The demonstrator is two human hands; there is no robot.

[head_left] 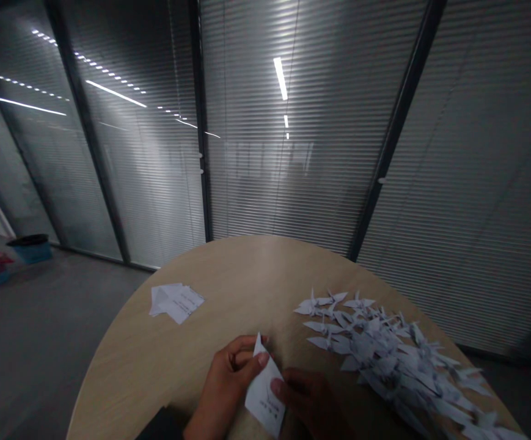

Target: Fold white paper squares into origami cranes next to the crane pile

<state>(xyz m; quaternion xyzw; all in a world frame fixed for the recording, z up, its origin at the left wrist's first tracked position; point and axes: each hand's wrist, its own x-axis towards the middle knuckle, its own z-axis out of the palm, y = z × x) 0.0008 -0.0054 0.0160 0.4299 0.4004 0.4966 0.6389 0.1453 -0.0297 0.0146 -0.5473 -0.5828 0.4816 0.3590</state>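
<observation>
Head view: the left hand point(229, 380) pinches the folded paper point(264, 400) below its pointed tip, and the right hand point(313, 398) grips its right edge, thumb on top — the paper sits tilted between them. Right of the paper, a crowd of paper cranes point(387, 354) spreads toward the table's edge, tightening that side. Left of and beyond it, loose sheets point(178, 302) lie near the rim. Straight beyond the paper, the table point(247, 269) offers open room up to its curved far edge.

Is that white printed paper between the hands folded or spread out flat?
Folded: the white printed paper narrows to a sharp point at its far end, with the left hand and right hand holding it.
</observation>
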